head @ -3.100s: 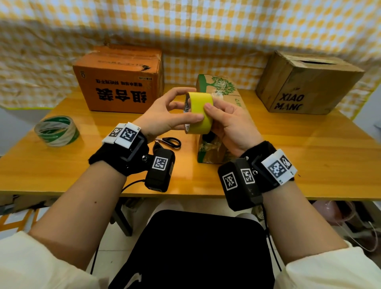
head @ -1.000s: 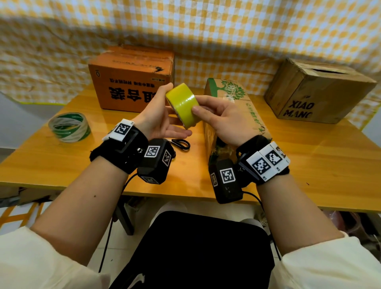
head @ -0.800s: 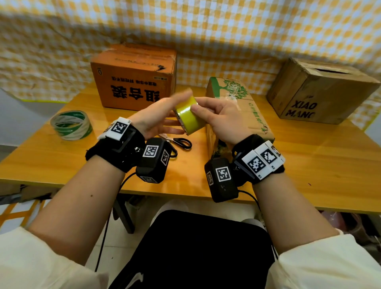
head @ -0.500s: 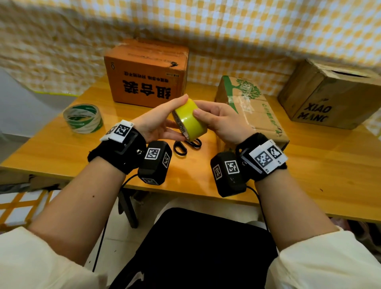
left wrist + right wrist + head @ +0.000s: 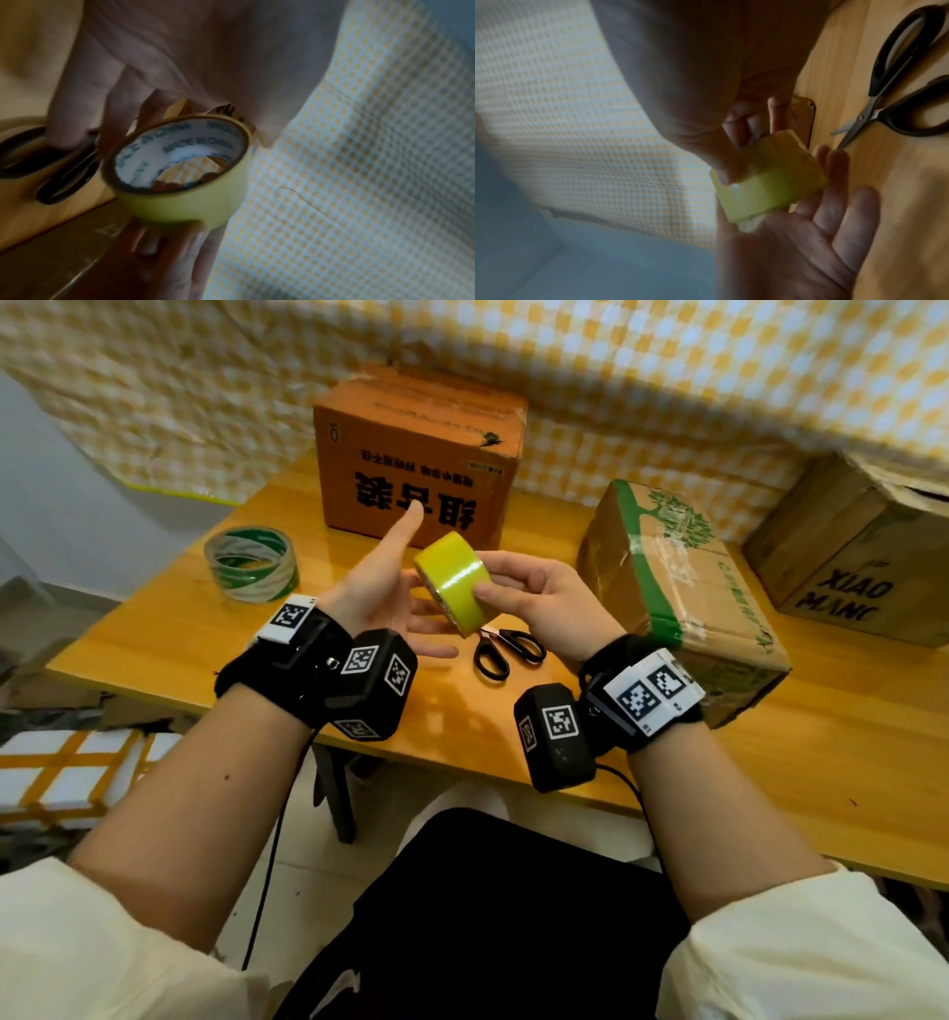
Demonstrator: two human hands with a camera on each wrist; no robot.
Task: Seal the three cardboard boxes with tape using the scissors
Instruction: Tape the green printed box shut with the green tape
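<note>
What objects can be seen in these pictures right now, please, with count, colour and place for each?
yellow tape roll: 1, yellow, held above the table's front
green-and-white tape roll: 1, table's left
scissors: 1, black-handled, on the table below the hands
orange box: 1, back left
green-printed box: 1, brown, centre right
brown box: 1, far right
table: 1, wooden
left hand: 1, fingers straight, beside the roll
right hand: 1, gripping the roll

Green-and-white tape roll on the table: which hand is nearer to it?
Left. The left hand is just right of the green-and-white tape roll; the right hand is farther right, holding the yellow tape.
</note>
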